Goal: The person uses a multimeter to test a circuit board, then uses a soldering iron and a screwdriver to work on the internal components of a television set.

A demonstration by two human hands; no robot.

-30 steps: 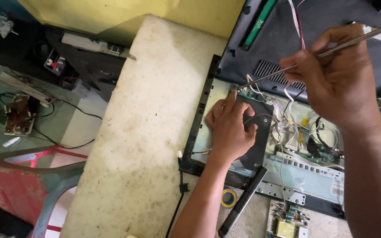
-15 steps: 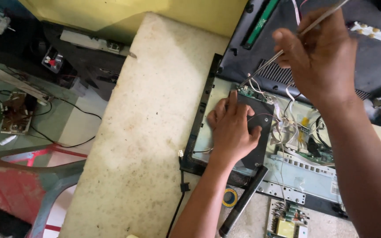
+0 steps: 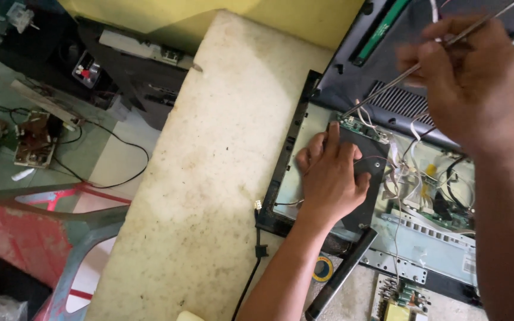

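Note:
My left hand [image 3: 328, 175] presses flat on a dark plate [image 3: 367, 178] inside an opened flat-screen set [image 3: 287, 154] lying on a pale worktop [image 3: 209, 166]. My right hand [image 3: 465, 77] is raised above the set and grips a thin metal rod-like tool [image 3: 388, 89]. The tool's tip points down at a small green circuit board [image 3: 358, 125] just beyond my left fingertips. White and coloured wires [image 3: 411, 172] run over the metal chassis to the right of the plate.
The set's dark back cover [image 3: 388, 47] leans at the far right. A black stick-shaped part [image 3: 340, 273], a tape roll [image 3: 323, 268] and a small board [image 3: 403, 297] lie near the front. Circuit boards [image 3: 34, 139], cables and a red plastic chair [image 3: 25, 232] are on the floor left.
My right hand has lifted up and to the right with the tool, whose tip stays near the green board. My left hand has stayed on the plate.

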